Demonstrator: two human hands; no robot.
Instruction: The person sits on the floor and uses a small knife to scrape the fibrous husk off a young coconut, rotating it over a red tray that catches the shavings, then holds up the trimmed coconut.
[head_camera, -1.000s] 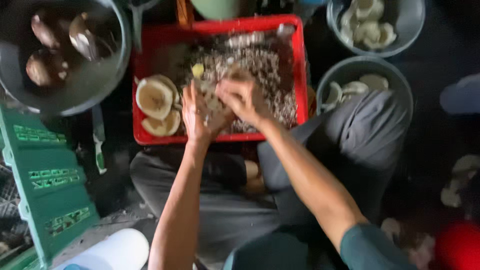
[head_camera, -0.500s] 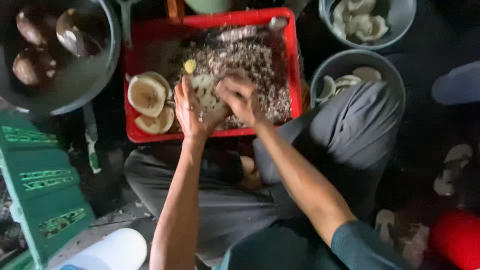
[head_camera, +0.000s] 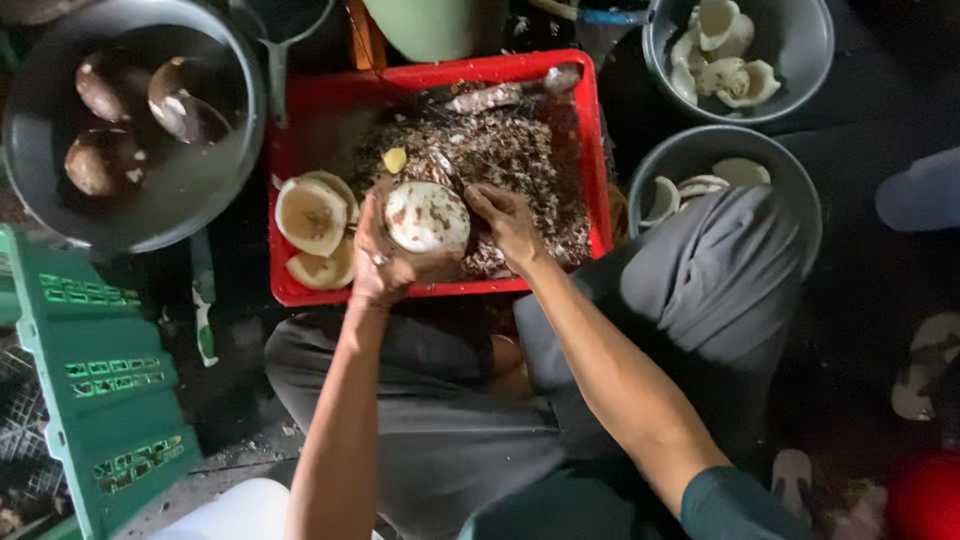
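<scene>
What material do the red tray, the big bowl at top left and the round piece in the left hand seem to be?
Red tray: probably plastic, uniform bright colour, moulded rim.
Big bowl: likely metal, dull grey sheen.
Round piece in the left hand: apparently coconut flesh, white with brown skin flecks.

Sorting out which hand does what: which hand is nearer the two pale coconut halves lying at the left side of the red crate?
Left. The left hand, holding a round coconut piece, sits right beside the halves; the right hand is farther, beyond that piece.
</scene>
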